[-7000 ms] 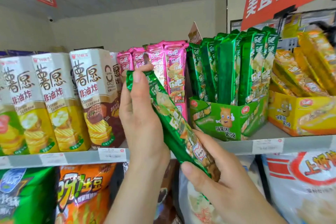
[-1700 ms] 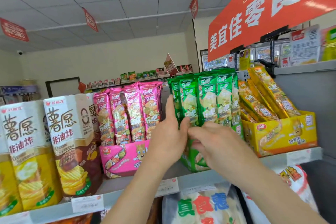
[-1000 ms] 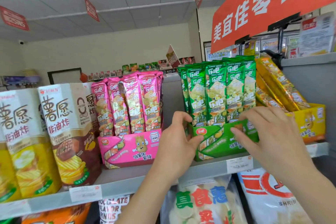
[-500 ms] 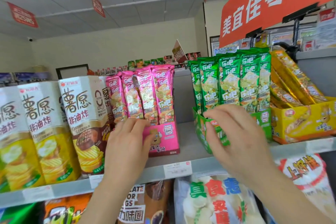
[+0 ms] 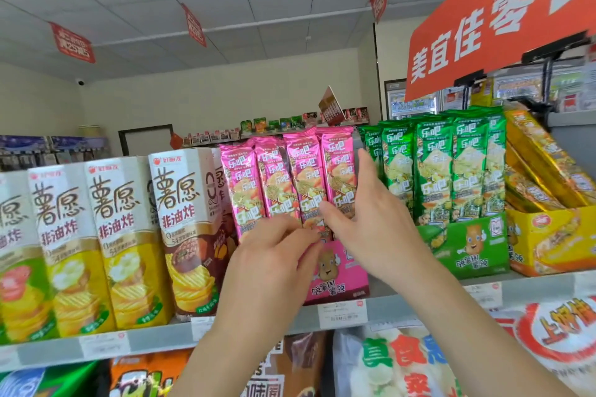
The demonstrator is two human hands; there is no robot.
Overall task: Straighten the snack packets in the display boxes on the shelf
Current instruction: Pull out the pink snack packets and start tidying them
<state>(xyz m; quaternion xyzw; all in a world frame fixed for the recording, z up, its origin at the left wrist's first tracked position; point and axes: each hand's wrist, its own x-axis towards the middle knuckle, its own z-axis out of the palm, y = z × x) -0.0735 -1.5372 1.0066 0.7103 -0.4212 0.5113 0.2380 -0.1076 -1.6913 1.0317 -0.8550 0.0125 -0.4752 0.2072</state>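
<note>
— The right hand (image 5: 371, 229) had left the green box (image 5: 467, 248) for the pink packets (image 5: 290, 177), fingers straight.
— The left hand (image 5: 274, 258) curled at their bases, hiding the pink box (image 5: 338, 274) rim; grip unclear.

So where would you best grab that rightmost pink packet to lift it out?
I'd pinch the rightmost pink packet by its upper half, coming from the right. It stands upright, its foot sunk behind the front wall of the pink display box, and only its right edge faces an open gap before the green packets.
</note>
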